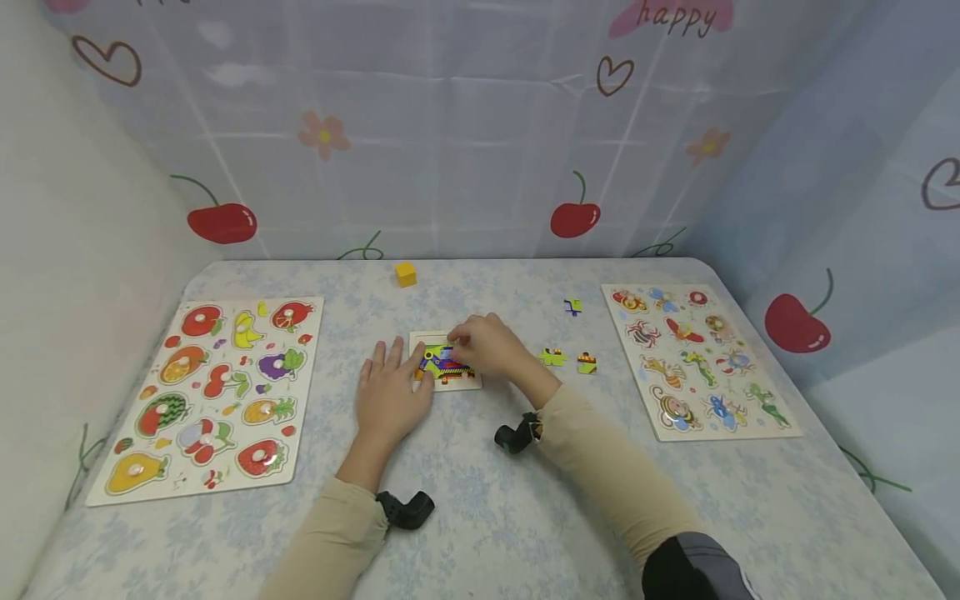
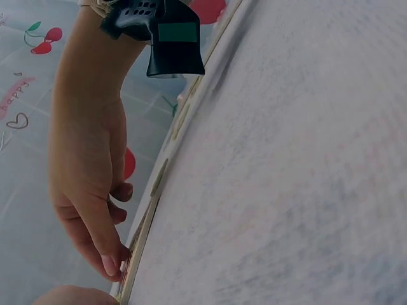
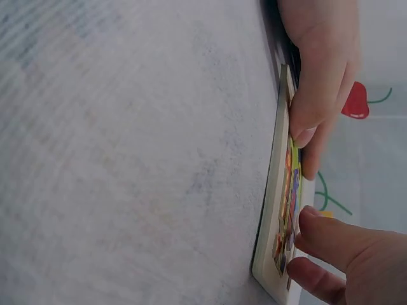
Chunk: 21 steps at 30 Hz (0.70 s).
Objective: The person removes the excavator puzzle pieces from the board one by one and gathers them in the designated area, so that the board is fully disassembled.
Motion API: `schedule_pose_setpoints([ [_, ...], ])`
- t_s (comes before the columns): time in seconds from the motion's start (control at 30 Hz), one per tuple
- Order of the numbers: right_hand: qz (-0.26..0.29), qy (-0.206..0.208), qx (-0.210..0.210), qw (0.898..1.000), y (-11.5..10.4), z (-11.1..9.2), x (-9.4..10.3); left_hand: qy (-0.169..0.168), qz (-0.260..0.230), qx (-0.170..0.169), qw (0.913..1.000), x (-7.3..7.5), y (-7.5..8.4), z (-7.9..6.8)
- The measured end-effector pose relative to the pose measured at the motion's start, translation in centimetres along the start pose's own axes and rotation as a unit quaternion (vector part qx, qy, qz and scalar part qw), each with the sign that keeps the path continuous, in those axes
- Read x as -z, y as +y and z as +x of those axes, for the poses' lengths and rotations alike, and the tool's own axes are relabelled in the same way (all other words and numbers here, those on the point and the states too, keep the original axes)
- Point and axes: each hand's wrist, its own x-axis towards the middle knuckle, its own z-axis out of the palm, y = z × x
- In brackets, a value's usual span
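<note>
A small jigsaw puzzle point(image 1: 442, 383) in a pale wooden frame lies at the middle of the table, its colourful picture partly covered by fingers. My left hand point(image 1: 392, 398) is flat with fingers spread at the frame's left side, the thumb resting on the puzzle. Over the upper right of the picture, my right hand point(image 1: 491, 346) has its fingers bent and pinches a puzzle piece point(image 3: 294, 236), mostly hidden by the fingertips. Three loose puzzle pieces, a blue-and-yellow one point(image 1: 573, 307), a green one point(image 1: 553, 357) and a red-topped one point(image 1: 587, 362), lie right of it.
A fruit puzzle board point(image 1: 251, 400) lies on the left and an insect puzzle board point(image 1: 637, 383) on the right. Toward the back edge sits a yellow block point(image 1: 405, 274). A printed curtain point(image 1: 450, 167) hangs behind the table.
</note>
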Motion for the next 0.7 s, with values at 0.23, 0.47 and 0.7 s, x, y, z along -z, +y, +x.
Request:
schedule_pose_setpoints([
  [0.23,-0.002,-0.004,-0.005,1.000,-0.21,0.15,-0.34,-0.003,0.002,0.002,1.0000,-0.11,-0.07,0.05],
  [0.47,0.063,0.002,-0.001,0.998,-0.16,0.30,-0.34,-0.003,-0.006,0.004,1.0000,-0.21,-0.10,0.14],
  [0.7,0.120,-0.007,0.014,0.993,-0.18,0.27,-0.31,0.001,-0.012,0.009,0.9999,-0.18,-0.06,0.11],
])
